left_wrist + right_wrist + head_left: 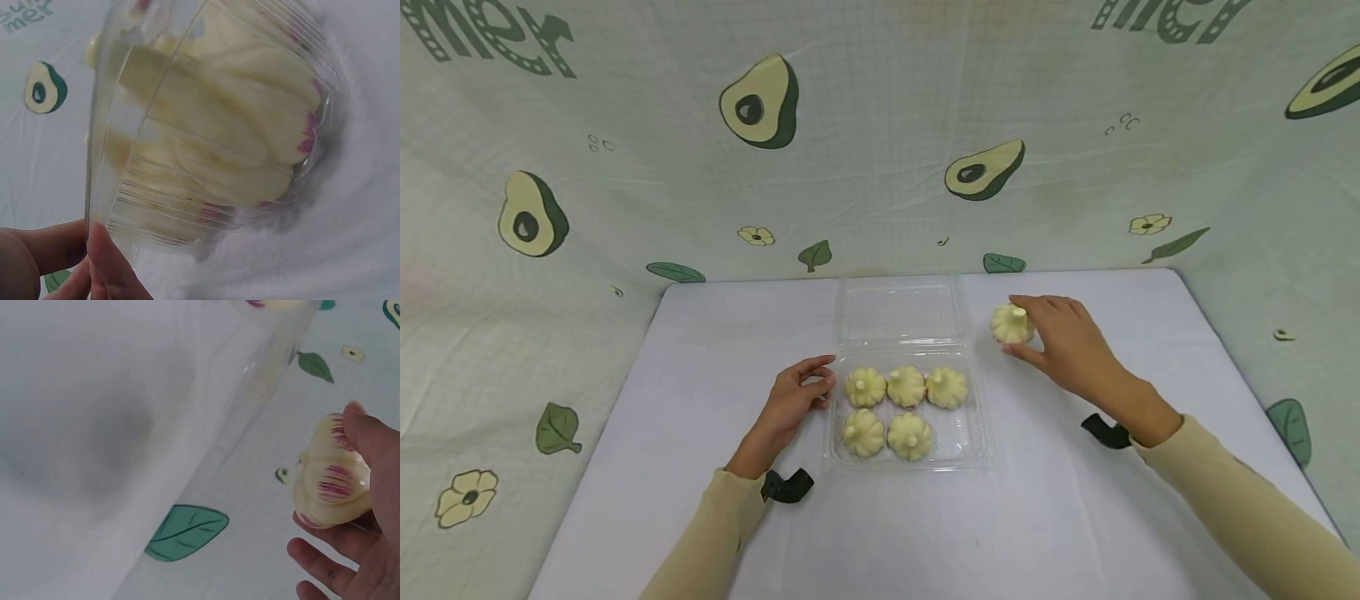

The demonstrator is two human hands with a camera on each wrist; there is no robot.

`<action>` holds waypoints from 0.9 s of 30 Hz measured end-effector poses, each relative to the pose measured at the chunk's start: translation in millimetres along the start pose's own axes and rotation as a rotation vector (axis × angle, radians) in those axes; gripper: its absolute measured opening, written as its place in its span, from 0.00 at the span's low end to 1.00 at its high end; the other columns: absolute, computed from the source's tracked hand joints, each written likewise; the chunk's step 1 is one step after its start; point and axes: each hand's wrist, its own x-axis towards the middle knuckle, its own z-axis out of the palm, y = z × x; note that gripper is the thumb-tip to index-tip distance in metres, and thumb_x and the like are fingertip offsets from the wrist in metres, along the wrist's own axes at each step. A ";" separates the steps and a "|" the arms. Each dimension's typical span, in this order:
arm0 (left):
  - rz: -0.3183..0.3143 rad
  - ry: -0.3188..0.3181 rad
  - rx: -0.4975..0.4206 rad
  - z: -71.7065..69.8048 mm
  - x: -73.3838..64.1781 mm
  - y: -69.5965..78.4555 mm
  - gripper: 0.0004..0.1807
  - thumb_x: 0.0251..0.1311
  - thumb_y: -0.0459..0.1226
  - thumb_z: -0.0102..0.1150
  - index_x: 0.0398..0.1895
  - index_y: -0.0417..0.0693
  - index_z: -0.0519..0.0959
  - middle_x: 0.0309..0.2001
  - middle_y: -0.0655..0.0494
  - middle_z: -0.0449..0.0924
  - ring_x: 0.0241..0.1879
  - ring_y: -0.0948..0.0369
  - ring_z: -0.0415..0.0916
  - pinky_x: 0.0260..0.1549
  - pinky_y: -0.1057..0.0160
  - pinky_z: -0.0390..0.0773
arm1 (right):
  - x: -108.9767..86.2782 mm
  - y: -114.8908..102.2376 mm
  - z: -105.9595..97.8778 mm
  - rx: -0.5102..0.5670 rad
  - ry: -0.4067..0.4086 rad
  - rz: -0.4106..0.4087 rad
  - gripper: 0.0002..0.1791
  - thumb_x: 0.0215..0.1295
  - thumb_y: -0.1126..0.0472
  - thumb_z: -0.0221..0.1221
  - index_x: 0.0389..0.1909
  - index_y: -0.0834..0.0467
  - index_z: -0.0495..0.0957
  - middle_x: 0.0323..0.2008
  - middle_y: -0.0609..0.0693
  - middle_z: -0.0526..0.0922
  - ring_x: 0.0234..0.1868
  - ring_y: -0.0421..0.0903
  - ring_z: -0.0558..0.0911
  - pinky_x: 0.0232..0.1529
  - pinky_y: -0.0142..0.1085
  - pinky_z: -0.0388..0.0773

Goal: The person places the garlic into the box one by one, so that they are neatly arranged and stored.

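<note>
My right hand [1071,346] holds a pale garlic bulb [1011,324] between thumb and fingers, to the right of the clear plastic clamshell box [958,435]. In the right wrist view that bulb [331,478] shows pink streaks on its underside. With thumb and fingers, my left hand [790,398] pinches the box's left rim, as the left wrist view shows at the rim [94,156]. Inside the box stand three garlic bulbs [906,386] in the far row and two garlic bulbs [910,436] in the near row, at left and middle. The near right spot has no bulb.
The box's clear lid [898,312] lies folded back towards the table's far edge. A white cloth covers the table [880,542]. Behind and beside it hangs a pale curtain [865,167] printed with avocados and leaves. Each wrist carries a black strap mount [788,486].
</note>
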 end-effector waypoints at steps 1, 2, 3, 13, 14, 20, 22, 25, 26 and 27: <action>0.001 0.000 0.001 0.3 -0.1 0.1 0.26 0.76 0.30 0.59 0.74 0.35 0.71 0.48 0.52 0.76 0.35 0.65 0.76 0.32 0.70 0.80 | -1.5 -3.4 -1.1 0.004 0.000 -0.007 0.41 0.62 0.53 0.77 0.70 0.67 0.72 0.62 0.66 0.81 0.64 0.68 0.76 0.67 0.66 0.67; 0.002 0.001 0.002 0.4 -0.1 0.2 0.26 0.76 0.30 0.59 0.74 0.34 0.71 0.48 0.52 0.76 0.35 0.65 0.76 0.32 0.70 0.80 | -3.1 -6.8 -2.2 0.010 0.001 -0.016 0.41 0.62 0.53 0.77 0.70 0.67 0.72 0.62 0.65 0.81 0.65 0.67 0.76 0.67 0.66 0.67; 0.002 0.001 0.003 0.6 -0.2 0.3 0.26 0.76 0.30 0.60 0.74 0.34 0.71 0.48 0.52 0.76 0.35 0.65 0.76 0.32 0.70 0.80 | -4.6 -10.1 -3.4 0.016 0.002 -0.022 0.41 0.62 0.53 0.77 0.70 0.67 0.72 0.62 0.65 0.81 0.65 0.67 0.76 0.67 0.66 0.67; 0.002 0.004 0.008 -0.6 1.0 -1.0 0.26 0.75 0.30 0.60 0.74 0.36 0.72 0.48 0.52 0.76 0.35 0.64 0.76 0.32 0.70 0.80 | -19.4 -37.8 -7.9 0.063 0.016 -0.147 0.43 0.59 0.52 0.78 0.71 0.65 0.71 0.65 0.61 0.80 0.64 0.63 0.76 0.67 0.61 0.68; 0.002 0.005 0.007 -0.6 1.0 -0.9 0.26 0.75 0.30 0.60 0.74 0.35 0.72 0.48 0.52 0.76 0.35 0.64 0.76 0.32 0.70 0.80 | -20.6 -40.0 -7.5 0.068 0.020 -0.163 0.43 0.59 0.52 0.78 0.71 0.65 0.71 0.65 0.61 0.80 0.64 0.63 0.77 0.67 0.60 0.69; 0.003 0.008 0.001 -0.4 0.6 -1.1 0.26 0.75 0.29 0.60 0.73 0.35 0.72 0.47 0.52 0.76 0.35 0.64 0.76 0.31 0.70 0.80 | -26.9 -51.1 -5.1 0.090 0.029 -0.236 0.44 0.58 0.50 0.78 0.71 0.63 0.71 0.67 0.58 0.79 0.64 0.61 0.77 0.67 0.59 0.69; 0.002 0.008 -0.002 -0.4 0.5 -1.3 0.26 0.75 0.29 0.60 0.74 0.35 0.72 0.48 0.52 0.76 0.35 0.64 0.76 0.31 0.70 0.80 | -29.2 -54.2 -4.3 0.095 0.036 -0.263 0.43 0.59 0.49 0.78 0.70 0.63 0.72 0.66 0.57 0.79 0.63 0.60 0.78 0.66 0.58 0.70; 0.002 0.007 -0.003 -0.6 0.8 -1.9 0.25 0.75 0.29 0.60 0.73 0.35 0.72 0.48 0.52 0.76 0.35 0.64 0.76 0.31 0.70 0.80 | -32.3 -58.5 -2.8 0.099 0.043 -0.301 0.42 0.61 0.47 0.75 0.70 0.63 0.72 0.64 0.57 0.80 0.62 0.60 0.78 0.65 0.57 0.71; 0.003 0.006 -0.003 -0.6 0.8 -2.0 0.25 0.75 0.29 0.60 0.73 0.36 0.72 0.48 0.52 0.76 0.35 0.64 0.76 0.31 0.70 0.80 | -33.1 -59.9 -2.2 0.100 0.044 -0.312 0.42 0.61 0.47 0.75 0.70 0.63 0.72 0.63 0.57 0.80 0.61 0.59 0.79 0.65 0.57 0.72; 0.004 0.004 -0.002 -0.6 1.0 -2.1 0.25 0.75 0.29 0.60 0.73 0.36 0.72 0.48 0.52 0.76 0.35 0.64 0.76 0.31 0.70 0.80 | -33.8 -61.2 -1.5 0.103 0.046 -0.321 0.42 0.61 0.46 0.75 0.70 0.63 0.72 0.63 0.56 0.80 0.61 0.59 0.79 0.64 0.57 0.72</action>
